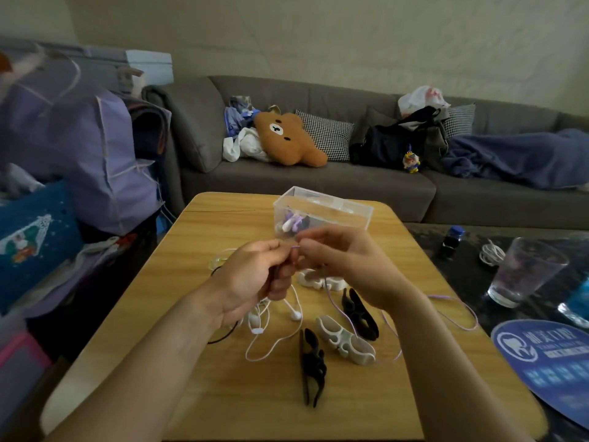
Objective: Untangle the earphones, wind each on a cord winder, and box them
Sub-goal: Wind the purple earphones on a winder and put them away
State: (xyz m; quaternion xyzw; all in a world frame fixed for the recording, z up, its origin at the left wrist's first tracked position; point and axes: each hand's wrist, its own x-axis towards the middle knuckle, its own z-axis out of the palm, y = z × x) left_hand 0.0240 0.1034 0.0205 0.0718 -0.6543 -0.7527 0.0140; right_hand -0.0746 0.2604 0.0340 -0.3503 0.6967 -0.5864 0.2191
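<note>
Both hands (pixel 255 275) (pixel 344 266) pinch the purple cord (pixel 452 309) — slack below the grip could easily snag a white winder (pixel 345 341).

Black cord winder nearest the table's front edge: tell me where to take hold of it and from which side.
Pinch the black cord winder across its narrow middle, coming straight down from above. It lies flat on the wooden table, long axis running front to back, with bare table on its left; the white cord winder crowds its right.

My path along the tabletop's (pixel 197 371) near-left corner is free; winders (pixel 345 341) and cords (pixel 267 342) block the centre, the box (pixel 322 212) the far edge.
</note>
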